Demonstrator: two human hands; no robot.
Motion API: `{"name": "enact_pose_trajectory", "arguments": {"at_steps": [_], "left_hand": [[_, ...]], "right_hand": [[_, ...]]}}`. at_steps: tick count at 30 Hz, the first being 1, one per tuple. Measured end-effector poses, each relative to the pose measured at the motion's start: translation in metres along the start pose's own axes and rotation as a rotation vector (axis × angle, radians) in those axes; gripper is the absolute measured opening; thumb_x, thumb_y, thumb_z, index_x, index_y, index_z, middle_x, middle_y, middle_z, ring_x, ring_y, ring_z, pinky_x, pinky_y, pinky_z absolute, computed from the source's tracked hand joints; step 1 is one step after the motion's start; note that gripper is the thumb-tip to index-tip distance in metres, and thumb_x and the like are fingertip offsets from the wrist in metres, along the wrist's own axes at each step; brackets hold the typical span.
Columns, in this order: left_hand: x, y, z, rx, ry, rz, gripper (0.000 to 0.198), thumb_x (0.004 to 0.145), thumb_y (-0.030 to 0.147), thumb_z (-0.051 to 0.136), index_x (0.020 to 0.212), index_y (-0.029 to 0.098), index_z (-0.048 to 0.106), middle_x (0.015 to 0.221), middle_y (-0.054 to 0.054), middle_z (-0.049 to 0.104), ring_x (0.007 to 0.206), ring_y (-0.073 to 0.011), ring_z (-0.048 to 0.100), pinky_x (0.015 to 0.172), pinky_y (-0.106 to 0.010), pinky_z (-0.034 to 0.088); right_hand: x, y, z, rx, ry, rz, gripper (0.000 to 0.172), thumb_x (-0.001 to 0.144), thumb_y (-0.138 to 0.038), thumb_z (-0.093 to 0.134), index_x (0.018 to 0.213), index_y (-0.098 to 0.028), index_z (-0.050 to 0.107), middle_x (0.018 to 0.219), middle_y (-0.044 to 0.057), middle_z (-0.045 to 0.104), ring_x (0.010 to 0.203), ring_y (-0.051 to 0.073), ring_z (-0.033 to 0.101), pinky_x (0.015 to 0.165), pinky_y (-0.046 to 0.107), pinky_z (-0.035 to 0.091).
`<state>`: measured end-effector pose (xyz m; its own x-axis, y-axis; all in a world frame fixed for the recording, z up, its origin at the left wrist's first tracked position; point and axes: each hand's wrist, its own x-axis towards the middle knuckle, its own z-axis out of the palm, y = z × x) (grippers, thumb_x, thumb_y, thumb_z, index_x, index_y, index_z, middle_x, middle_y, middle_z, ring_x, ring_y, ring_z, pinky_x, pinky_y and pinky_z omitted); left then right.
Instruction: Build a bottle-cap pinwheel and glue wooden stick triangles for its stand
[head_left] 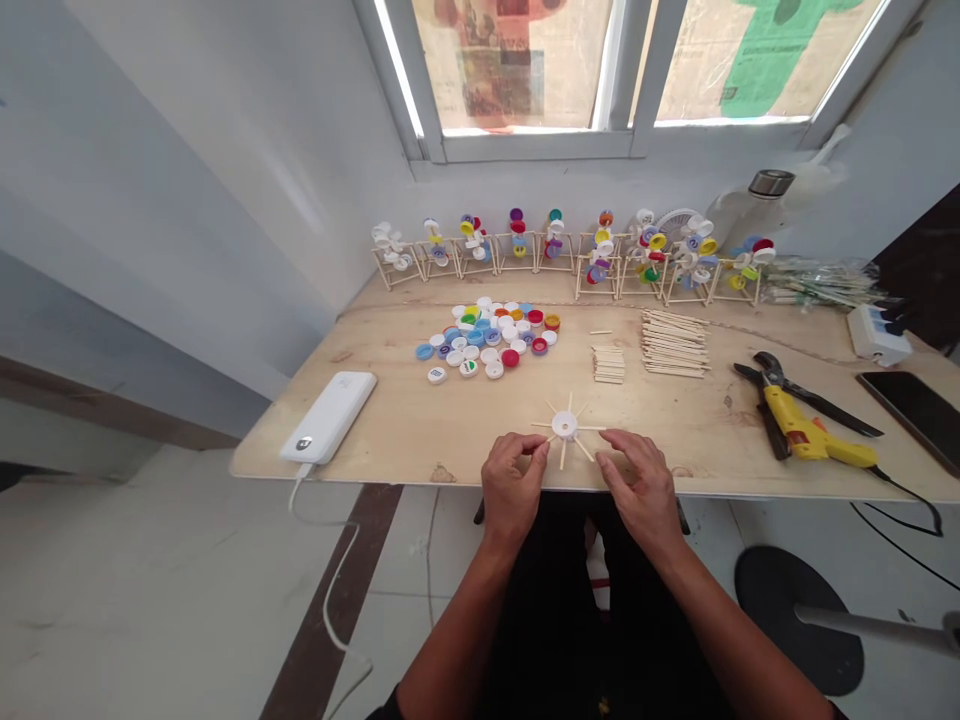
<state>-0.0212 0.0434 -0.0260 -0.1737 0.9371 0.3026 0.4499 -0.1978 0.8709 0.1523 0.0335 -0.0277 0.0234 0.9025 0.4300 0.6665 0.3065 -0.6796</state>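
Note:
A white bottle cap with several thin wooden sticks radiating from it like spokes (565,426) lies near the front edge of the plywood table (420,420). My left hand (514,480) rests just left of it, fingers curled, fingertips close to a spoke. My right hand (636,482) lies just right of it, fingers bent and pressed together near another spoke's tip. Whether either hand pinches a stick is unclear.
A pile of coloured bottle caps (491,335) lies mid-table, with short sticks (608,363) and long sticks (675,343) to its right. Finished cap-and-stick wheels (570,250) line the back. A yellow glue gun (814,435), cutters (772,375), a phone (919,410) and a white power bank (330,415) lie around.

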Motion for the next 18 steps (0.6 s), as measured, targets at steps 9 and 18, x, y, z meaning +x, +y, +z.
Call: {"name": "enact_pose_trajectory", "arguments": {"at_steps": [9, 18], "left_hand": [[-0.005, 0.006, 0.003, -0.059, 0.041, -0.034, 0.01, 0.079, 0.028, 0.06, 0.077, 0.021, 0.067, 0.078, -0.003, 0.066, 0.08, -0.0185, 0.06, 0.076, -0.032, 0.046], [-0.006, 0.0, 0.007, -0.126, 0.046, -0.085, 0.012, 0.078, 0.03, 0.061, 0.079, 0.02, 0.068, 0.078, -0.004, 0.067, 0.077, -0.0177, 0.06, 0.074, -0.031, 0.046]], "right_hand": [[-0.004, -0.008, 0.015, 0.096, -0.109, 0.093, 0.027, 0.088, -0.037, 0.049, 0.092, -0.023, 0.071, 0.072, 0.003, 0.069, 0.069, 0.019, 0.061, 0.077, 0.038, 0.043], [-0.015, -0.016, 0.012, 0.206, -0.141, -0.011, 0.024, 0.089, -0.033, 0.05, 0.093, -0.026, 0.072, 0.064, 0.001, 0.067, 0.064, 0.016, 0.06, 0.076, 0.037, 0.044]]}}
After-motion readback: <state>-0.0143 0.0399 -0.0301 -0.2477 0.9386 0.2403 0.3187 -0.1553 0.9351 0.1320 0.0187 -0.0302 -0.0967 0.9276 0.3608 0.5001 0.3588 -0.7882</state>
